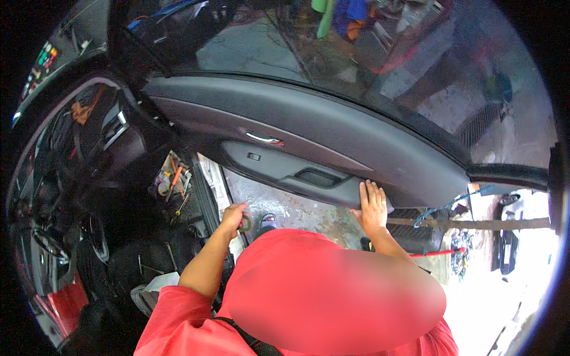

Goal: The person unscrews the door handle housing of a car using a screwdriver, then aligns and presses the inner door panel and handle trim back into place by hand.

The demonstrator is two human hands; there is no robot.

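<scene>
My right hand (373,206) lies with its fingers stretched flat on the lower edge of a car door's dark grey inner panel (409,160), beyond the pull pocket (320,177). A ring shows on one finger. To the left, beside the door sill, my left hand (233,218) is closed around a small olive-yellow curved thing (246,223); its kind I cannot make out. The door stands open in front of me, with a silver inner handle (265,139) and a window switch (254,156) on its panel.
The dark car interior is on my left, where several tools, including an orange-handled one (176,178), lie on the floor. Above the panel is the door's window glass (380,65). A horizontal bar (499,223) and a blue cord (423,216) are at the right.
</scene>
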